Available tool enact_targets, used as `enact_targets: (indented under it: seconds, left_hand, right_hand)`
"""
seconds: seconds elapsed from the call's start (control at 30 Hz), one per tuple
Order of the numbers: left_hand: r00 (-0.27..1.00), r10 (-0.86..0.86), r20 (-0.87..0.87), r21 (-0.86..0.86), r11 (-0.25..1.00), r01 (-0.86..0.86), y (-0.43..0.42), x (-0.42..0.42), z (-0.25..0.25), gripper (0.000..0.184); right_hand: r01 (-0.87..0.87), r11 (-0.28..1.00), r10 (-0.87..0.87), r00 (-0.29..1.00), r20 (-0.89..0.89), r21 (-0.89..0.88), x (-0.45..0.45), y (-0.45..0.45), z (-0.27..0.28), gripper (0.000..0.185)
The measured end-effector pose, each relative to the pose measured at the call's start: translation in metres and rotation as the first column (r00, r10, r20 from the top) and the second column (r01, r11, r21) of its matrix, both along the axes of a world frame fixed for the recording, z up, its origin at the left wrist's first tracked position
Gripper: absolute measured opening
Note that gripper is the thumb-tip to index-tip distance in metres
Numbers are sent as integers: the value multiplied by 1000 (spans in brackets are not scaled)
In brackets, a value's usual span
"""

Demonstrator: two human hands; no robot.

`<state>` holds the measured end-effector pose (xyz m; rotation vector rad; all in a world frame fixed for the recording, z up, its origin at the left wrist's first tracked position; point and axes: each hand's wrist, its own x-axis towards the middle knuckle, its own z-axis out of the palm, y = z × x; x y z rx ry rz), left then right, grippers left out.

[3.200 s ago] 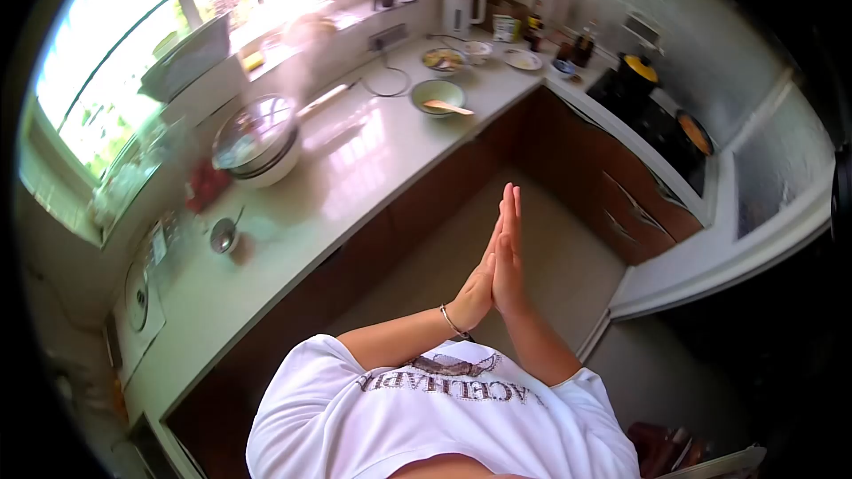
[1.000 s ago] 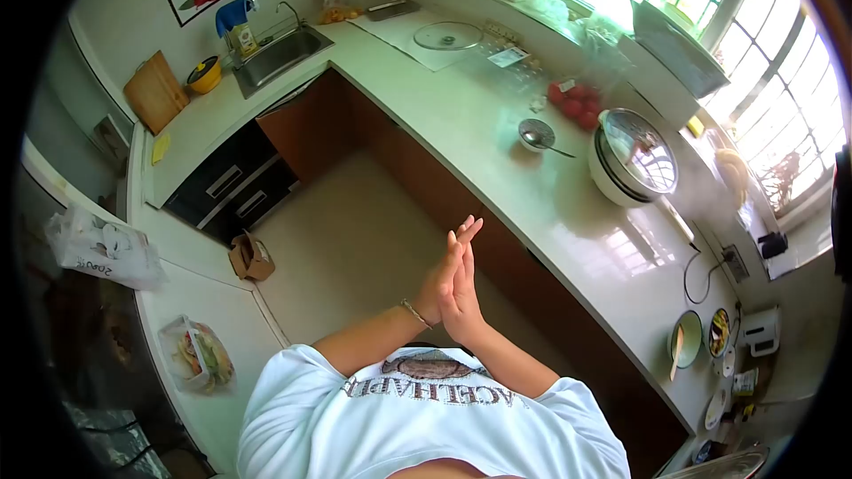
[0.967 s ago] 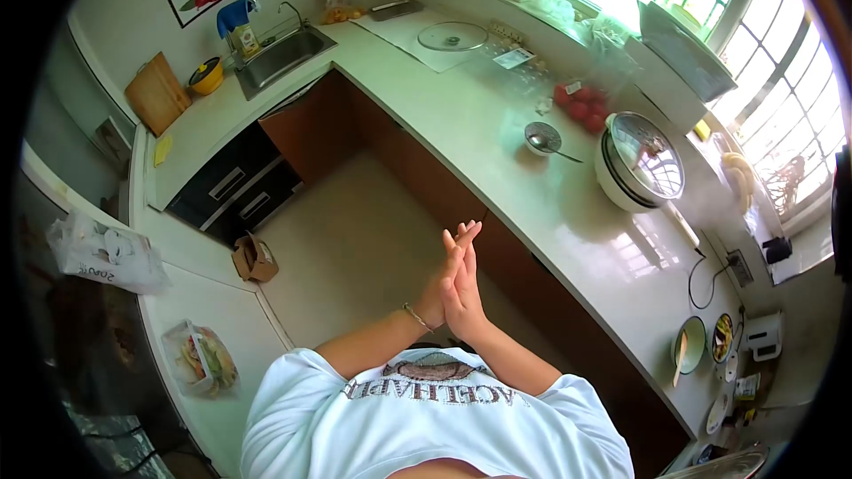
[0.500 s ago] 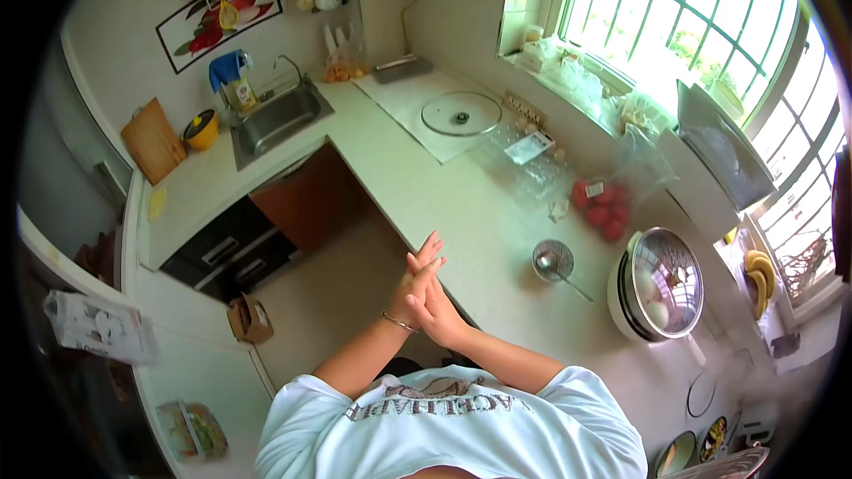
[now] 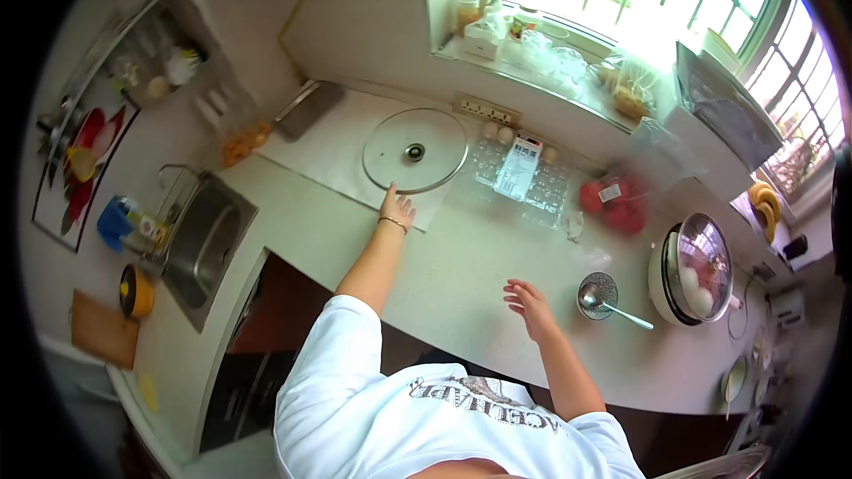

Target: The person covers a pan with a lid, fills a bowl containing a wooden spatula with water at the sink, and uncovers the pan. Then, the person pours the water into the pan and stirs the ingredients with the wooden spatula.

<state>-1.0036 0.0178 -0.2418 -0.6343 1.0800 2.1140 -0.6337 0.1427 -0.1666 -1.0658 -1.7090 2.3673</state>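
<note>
My left hand (image 5: 397, 208), with a bracelet at the wrist, reaches across the counter to the near rim of a round glass lid (image 5: 414, 153) with a dark knob. Its fingers are stretched and apart; whether a fingertip touches the rim I cannot tell. The lid lies on a white sheet (image 5: 342, 146) on the counter. My right hand (image 5: 530, 306) hovers over the front of the counter, holding nothing, its fingers loosely bent and apart. To its right is a small patterned bowl (image 5: 587, 282) with a metal spoon (image 5: 627, 313) in it.
Behind lie a clear plastic egg tray (image 5: 541, 191), a bag of red produce (image 5: 621, 204) and a socket strip (image 5: 486, 112). A white pot (image 5: 658, 279) with a tilted glass cover stands right. A sink (image 5: 213, 244) is on the left; bananas (image 5: 763, 204) sit by the window.
My hands were clasped together in front of me and are now apart. The left has reached forward to the glass lid; the right has moved rightward over the counter. The view has turned right.
</note>
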Motion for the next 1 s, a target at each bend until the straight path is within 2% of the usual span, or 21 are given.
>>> enact_targets:
  seconds: [0.07, 0.1, 0.17, 0.2, 0.33, 0.4, 0.5, 0.57, 0.6, 0.67, 0.73, 0.77, 0.83, 0.87, 0.93, 1.0]
  left_hand:
    - [995, 97, 6, 307, 947, -95, 12, -37, -38, 64]
    - [997, 67, 24, 310, 948, -71, 13, -35, -34, 64]
    - [991, 106, -86, 270, 960, -79, 8, -25, -6, 61]
    - [988, 134, -76, 350, 931, -99, 5, -28, -2, 63]
    - [990, 38, -134, 406, 914, 20, -14, -46, -14, 77]
    - [987, 18, -161, 400, 915, 49, -30, -50, -12, 76]
    - [954, -31, -297, 347, 928, 138, -60, -34, 16, 75]
    - [942, -43, -332, 349, 923, 165, -81, -12, 53, 74]
    - [913, -74, -402, 323, 921, 217, -91, -1, 75, 75]
    - [874, -123, -469, 297, 911, 287, -108, 21, 110, 76]
    - [837, -167, -521, 304, 880, 364, -118, 42, 138, 79]
    - [831, -178, -527, 306, 872, 381, -121, 55, 148, 79]
    - [799, -246, -548, 366, 789, 494, -124, 85, 163, 78]
    - [797, -283, -534, 394, 751, 531, -123, 105, 171, 79]
    - [772, -373, -515, 401, 691, 602, -118, 152, 183, 79]
    - [740, -483, -469, 476, 567, 672, -107, 206, 186, 78]
  right_hand:
    - [10, 999, -9, 999, 35, -51, -15, -8, 16, 31]
    - [42, 998, -39, 998, 52, -46, -23, -14, 21, 31]
    - [9, 999, -11, 999, 41, 36, -40, -20, 27, 30]
    - [26, 999, -28, 998, 53, 43, -46, -24, 27, 30]
    - [84, 996, -82, 992, 96, -15, -66, -38, 10, 27]
    - [95, 995, -92, 988, 125, -21, -65, -48, 2, 27]
    - [110, 993, -105, 987, 124, -35, -67, -57, -4, 27]
    - [55, 998, -56, 994, 92, 16, -67, -61, -1, 29]
    - [79, 997, -80, 992, 92, 11, -69, -62, 2, 29]
    - [39, 999, -38, 993, -113, 3, -86, -56, 14, 34]
    - [56, 993, -87, 947, -309, -108, -99, -61, 45, 51]
    - [73, 992, -102, 944, -315, -104, -101, -63, 56, 51]
    - [-17, 852, -348, 728, -591, -523, -94, -65, 74, 65]
    - [-2, 854, -364, 713, -599, -521, -80, -66, 86, 65]
    - [-117, 715, -544, 526, -654, -689, -43, -72, 109, 67]
    - [-107, 708, -593, 446, -670, -698, 11, -77, 127, 63]
